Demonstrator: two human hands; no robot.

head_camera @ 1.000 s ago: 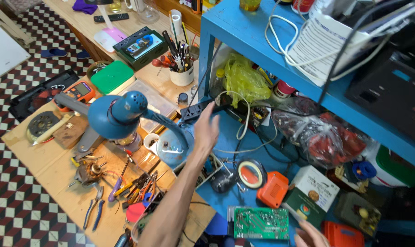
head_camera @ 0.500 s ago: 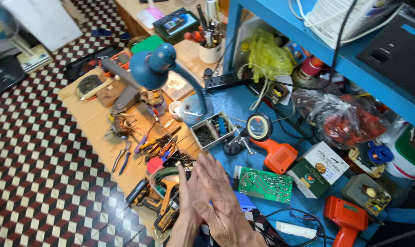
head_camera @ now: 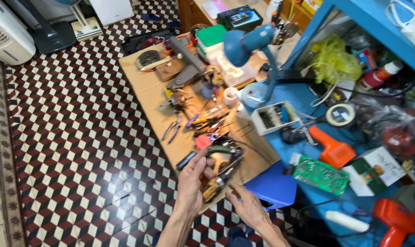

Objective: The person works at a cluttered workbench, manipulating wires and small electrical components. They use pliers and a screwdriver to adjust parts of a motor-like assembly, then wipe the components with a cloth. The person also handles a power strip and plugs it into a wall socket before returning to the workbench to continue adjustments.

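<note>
Left hand (head_camera: 192,181) open, fingers touching the drill (head_camera: 220,170) lying diagonally on desk (head_camera: 146,93); right hand (head_camera: 248,208) open, empty, beside it.

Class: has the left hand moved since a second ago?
Yes. The left hand left the shelf side beyond the blue lamp, now nearer the person.

Two bare forearms come up from the lower edge of the head view; no sleeve, cuff, watch or band shows on either; the left hand (head_camera: 192,183) is ungloved, with no ring to be seen on its fingers (head_camera: 203,161); the right hand (head_camera: 248,208) is likewise ungloved and ringless; below and between the arms a small patch of dark blue clothing shows, too little to tell its kind.
</note>
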